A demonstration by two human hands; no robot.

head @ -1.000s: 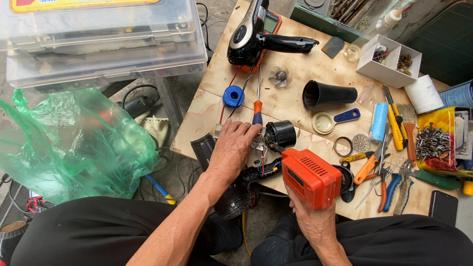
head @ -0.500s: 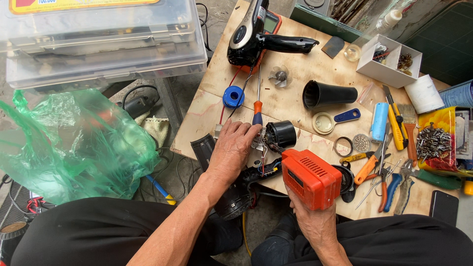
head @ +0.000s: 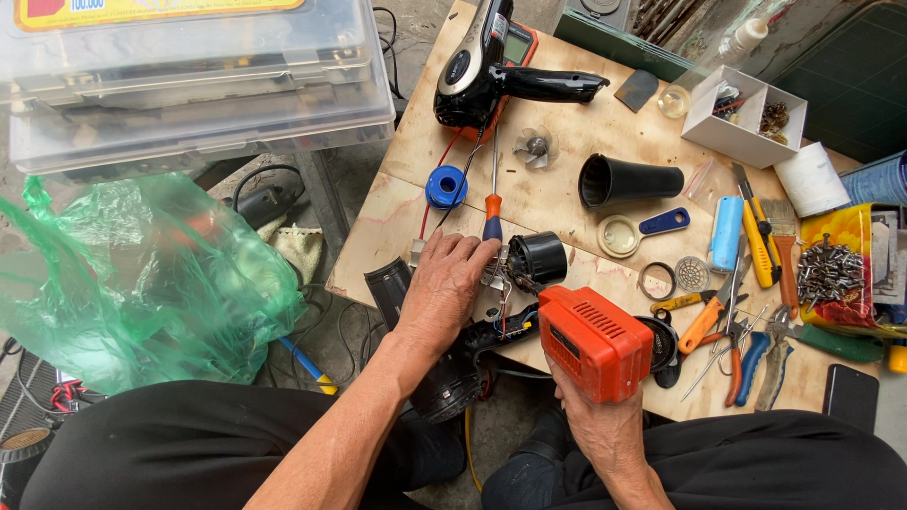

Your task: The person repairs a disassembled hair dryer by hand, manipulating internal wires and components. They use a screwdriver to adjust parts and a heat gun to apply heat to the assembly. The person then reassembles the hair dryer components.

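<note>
Orange housing [head: 593,342] sits at the near edge of our plywood table [head: 567,132], gripped from below by our right hand [head: 605,425]. Our left hand [head: 442,288] lies flat, fingers spread, over the wired innards beside the black motor cylinder [head: 539,257]. Just past our fingertips there's a screwdriver [head: 492,203], further back a black hair dryer [head: 491,66], and pliers [head: 746,349] off to the right.
</note>
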